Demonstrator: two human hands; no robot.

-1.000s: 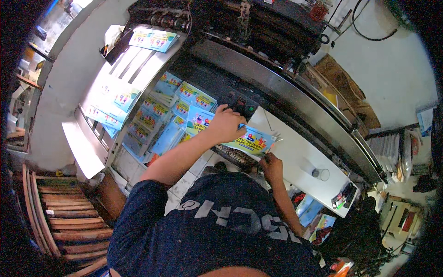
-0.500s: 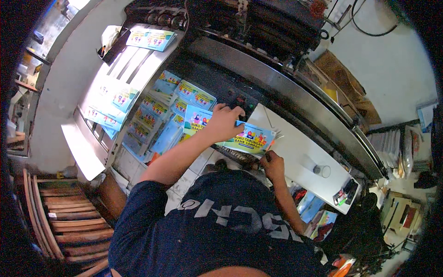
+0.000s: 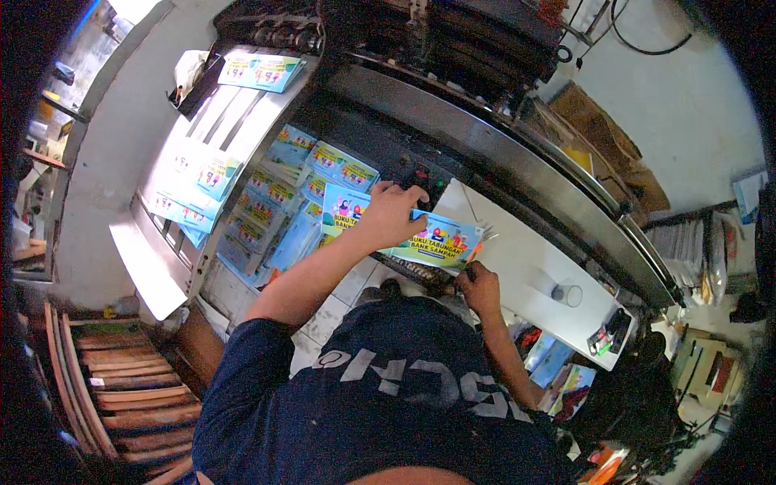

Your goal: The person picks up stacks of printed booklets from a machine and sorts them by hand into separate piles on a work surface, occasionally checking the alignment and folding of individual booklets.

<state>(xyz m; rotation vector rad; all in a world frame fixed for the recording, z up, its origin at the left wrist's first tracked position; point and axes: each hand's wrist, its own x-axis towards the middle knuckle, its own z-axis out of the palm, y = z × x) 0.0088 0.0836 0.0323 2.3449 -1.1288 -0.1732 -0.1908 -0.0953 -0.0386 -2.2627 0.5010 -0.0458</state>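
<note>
A stack of printed sheets, blue and green with cartoon figures and yellow lettering, lies across in front of me at the near end of a white tabletop. My left hand reaches over its middle, closed on it, with fingers bent at the far edge. At the near right corner my right hand is closed, thumb and fingers pinching the sheets' edge. The sheets spread slightly apart at their right end. Part of the print is hidden beneath my left hand.
More piles of similar printed sheets stand low on the left. A sloping metal tray carries further sheets. A drinking glass stands on the white tabletop. Beyond runs a large dark machine; a wooden slatted rack is at lower left.
Both hands keep their hold on the printed sheets in nearly the same place. The sheets' right end has shifted very slightly, and the whole view has tilted a little.
</note>
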